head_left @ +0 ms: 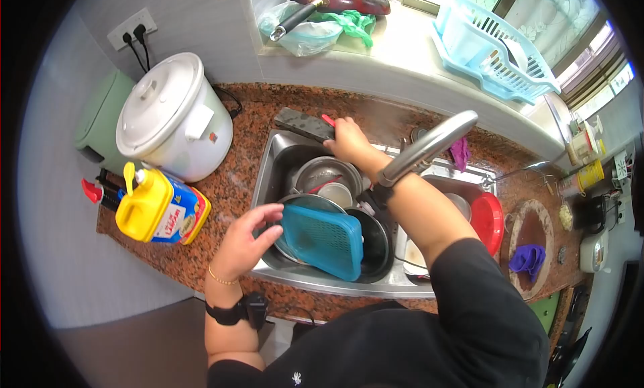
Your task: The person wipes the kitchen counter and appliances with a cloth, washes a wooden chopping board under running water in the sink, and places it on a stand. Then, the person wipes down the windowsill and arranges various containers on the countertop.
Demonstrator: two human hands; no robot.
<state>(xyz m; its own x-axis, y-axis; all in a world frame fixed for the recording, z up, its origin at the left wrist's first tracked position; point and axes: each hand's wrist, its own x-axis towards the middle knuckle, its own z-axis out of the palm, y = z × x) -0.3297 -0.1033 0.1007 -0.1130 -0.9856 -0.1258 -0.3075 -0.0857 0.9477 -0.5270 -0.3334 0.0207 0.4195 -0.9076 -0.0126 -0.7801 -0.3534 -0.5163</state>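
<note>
A blue plastic basket or lid (322, 240) lies tilted over pots in the left basin of the steel sink (295, 276). My left hand (249, 237) is at its left edge, fingers apart, holding nothing. Beyond the basin my right hand (349, 141) reaches to the right end of a dark grey block (302, 124); its fingers are curled beside a small red object (328, 120), and what they grip is hidden. Under my hands the basin holds a metal bowl (322, 170), a light cup (335, 195) and a dark pan (379, 244).
The curved faucet (429, 146) rises over my right forearm. A yellow detergent jug (161, 210) and a white lidded pot (174, 119) stand left. A red basin (487, 223) sits at the right basin, beside a round board (528, 227) with a purple cloth (527, 259).
</note>
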